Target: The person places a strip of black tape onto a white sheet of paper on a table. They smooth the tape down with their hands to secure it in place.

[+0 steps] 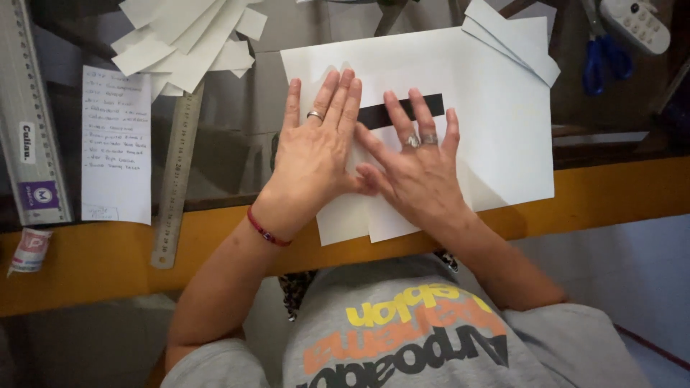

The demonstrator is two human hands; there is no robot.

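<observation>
Left hand and right hand flat, fingers spread, grasping nothing, pressing a white paper sheet on the glass-topped table. Sheet's long axis runs left-right. Black strip partly hidden under fingers.

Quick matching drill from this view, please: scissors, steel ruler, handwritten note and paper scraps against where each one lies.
Things:
1. scissors
2. steel ruler
3. handwritten note
4. paper scraps

Places:
A. top left, in a loose pile
B. top right, blue handles
C. far left of the hands, flat, beside the ruler
D. between the note and the left hand, running to the table's orange edge

Pairs: 1-B, 2-D, 3-C, 4-A
</observation>
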